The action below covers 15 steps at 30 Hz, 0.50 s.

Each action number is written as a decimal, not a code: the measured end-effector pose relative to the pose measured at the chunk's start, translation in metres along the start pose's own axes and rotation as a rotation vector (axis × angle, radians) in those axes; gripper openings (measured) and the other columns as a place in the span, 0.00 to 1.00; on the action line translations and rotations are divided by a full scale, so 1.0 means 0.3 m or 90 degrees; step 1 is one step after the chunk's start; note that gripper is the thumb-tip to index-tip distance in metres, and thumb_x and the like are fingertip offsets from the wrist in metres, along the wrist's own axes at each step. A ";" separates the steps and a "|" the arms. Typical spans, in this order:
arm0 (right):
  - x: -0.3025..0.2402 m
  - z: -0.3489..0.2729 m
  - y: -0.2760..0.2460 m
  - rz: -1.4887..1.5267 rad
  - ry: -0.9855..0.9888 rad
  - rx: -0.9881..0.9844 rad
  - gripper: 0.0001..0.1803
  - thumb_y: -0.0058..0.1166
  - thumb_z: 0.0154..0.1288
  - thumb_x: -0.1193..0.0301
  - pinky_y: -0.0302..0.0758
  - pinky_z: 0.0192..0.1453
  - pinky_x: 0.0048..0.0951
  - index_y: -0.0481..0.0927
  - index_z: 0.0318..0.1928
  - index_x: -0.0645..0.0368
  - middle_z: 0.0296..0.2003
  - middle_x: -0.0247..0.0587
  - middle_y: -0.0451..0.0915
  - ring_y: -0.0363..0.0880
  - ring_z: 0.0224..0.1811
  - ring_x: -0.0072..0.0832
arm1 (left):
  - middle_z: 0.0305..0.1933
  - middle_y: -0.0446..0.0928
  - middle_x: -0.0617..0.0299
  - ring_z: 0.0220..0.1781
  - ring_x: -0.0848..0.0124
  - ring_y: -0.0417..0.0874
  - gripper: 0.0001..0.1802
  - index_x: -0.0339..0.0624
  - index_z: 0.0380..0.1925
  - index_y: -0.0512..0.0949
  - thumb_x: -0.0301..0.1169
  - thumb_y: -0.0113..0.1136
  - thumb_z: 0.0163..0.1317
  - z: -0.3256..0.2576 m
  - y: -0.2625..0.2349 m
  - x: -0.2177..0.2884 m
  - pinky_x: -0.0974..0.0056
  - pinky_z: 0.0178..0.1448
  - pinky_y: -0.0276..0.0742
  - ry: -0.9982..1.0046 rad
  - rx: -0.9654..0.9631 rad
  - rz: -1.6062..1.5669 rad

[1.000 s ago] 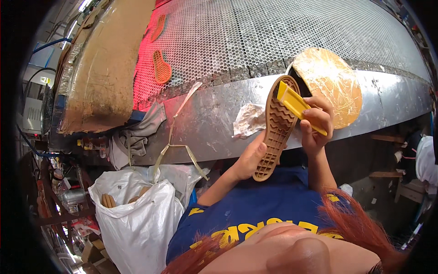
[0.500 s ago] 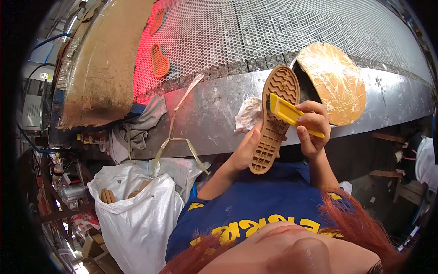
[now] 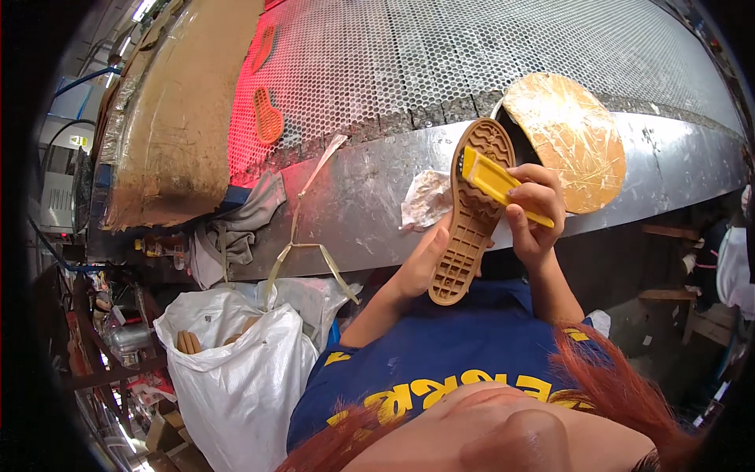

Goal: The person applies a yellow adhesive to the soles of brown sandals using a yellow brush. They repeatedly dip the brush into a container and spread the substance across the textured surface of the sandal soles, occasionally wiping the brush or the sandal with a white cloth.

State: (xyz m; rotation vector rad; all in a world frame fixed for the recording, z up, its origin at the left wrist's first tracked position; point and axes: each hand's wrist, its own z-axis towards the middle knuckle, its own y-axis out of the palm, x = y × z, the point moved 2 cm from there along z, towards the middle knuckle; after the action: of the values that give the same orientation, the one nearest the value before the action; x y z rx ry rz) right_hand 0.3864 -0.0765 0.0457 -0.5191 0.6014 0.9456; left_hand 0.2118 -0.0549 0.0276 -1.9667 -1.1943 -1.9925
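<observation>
A brown rubber shoe sole (image 3: 458, 259) is held upright and slightly tilted in my left hand (image 3: 423, 259), its treaded face turned up toward me. My left thumb lies along the sole's edge, and the other fingers are hidden behind it. In my right hand (image 3: 537, 206) is a yellow-handled brush (image 3: 495, 180), pinched between thumb and fingers. Dark bristles show at the brush's left end, against the wavy tread of the forefoot. Just left of the sole, a crumpled whitish cloth (image 3: 426, 200) lies on the metal ledge (image 3: 370, 197).
A perforated conveyor belt (image 3: 440, 55) carries orange-lit soles (image 3: 268, 116) at the left. Right of my hands stands a round tape-covered lid (image 3: 568, 145). A white sack (image 3: 236, 377) of brown soles sits at lower left, near grey cloth (image 3: 250, 220) and a cardboard sheet (image 3: 177, 110).
The brush has shifted slightly up and left on the sole, with my right hand. The soles on the belt have moved a little toward me.
</observation>
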 end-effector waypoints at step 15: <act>-0.020 -0.057 -0.002 0.116 0.034 -0.116 0.08 0.57 0.57 0.74 0.71 0.48 0.31 0.74 0.35 0.65 0.41 0.54 0.75 0.75 0.41 0.38 | 0.46 0.72 0.52 0.32 0.68 0.80 0.37 0.43 0.64 0.50 0.60 0.26 0.67 0.016 -0.019 -0.006 0.67 0.31 0.81 0.024 0.051 -0.106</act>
State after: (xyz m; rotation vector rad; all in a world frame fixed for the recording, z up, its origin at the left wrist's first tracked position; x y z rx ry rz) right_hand 0.3800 -0.0913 0.0375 -0.6615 0.6220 1.1687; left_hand 0.2127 -0.0492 0.0228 -1.8394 -1.4491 -2.0118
